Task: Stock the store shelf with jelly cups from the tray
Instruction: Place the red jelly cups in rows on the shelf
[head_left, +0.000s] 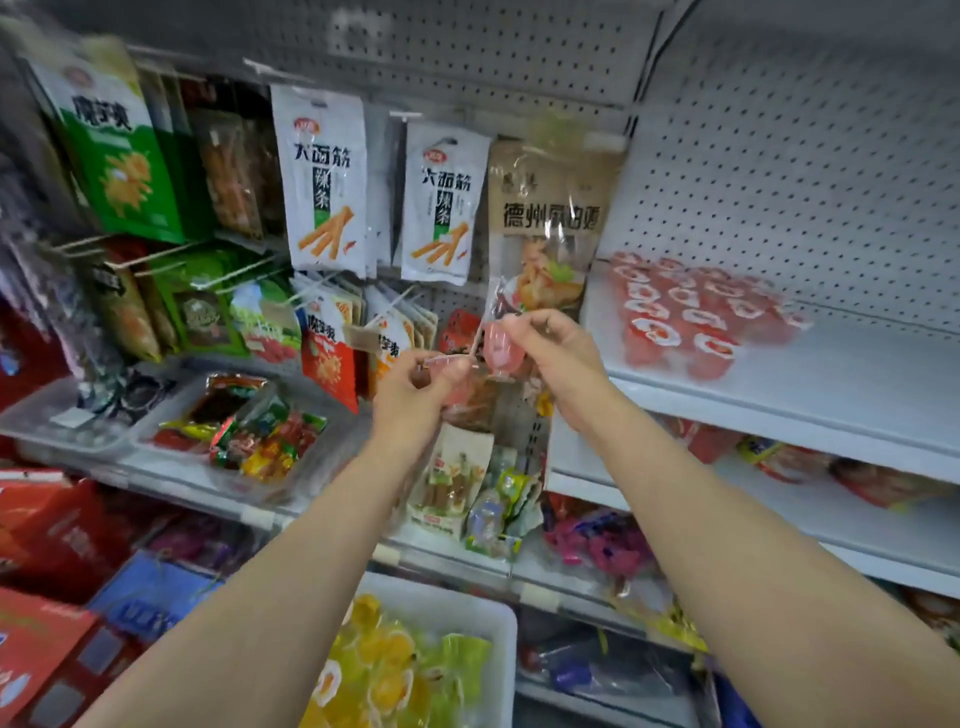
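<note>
Two white hanging snack packs (319, 182) and (444, 202) both read 大面筋 with 辣条 on a dark vertical strip. Tan pack (550, 208) to their right: 德州, remaining characters blurred, possibly 风味. Green box (111, 150) top left: lettering too smeared to read. Lower packs unreadable.

Bare shelf (831, 374) right of red jelly cups (685, 317); hanging packets (545, 218) crowd left.

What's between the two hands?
In the head view, a pink jelly cup sits between the left hand and right hand. The right hand pinches it; the left pinches something small that is too blurred to name.
</note>
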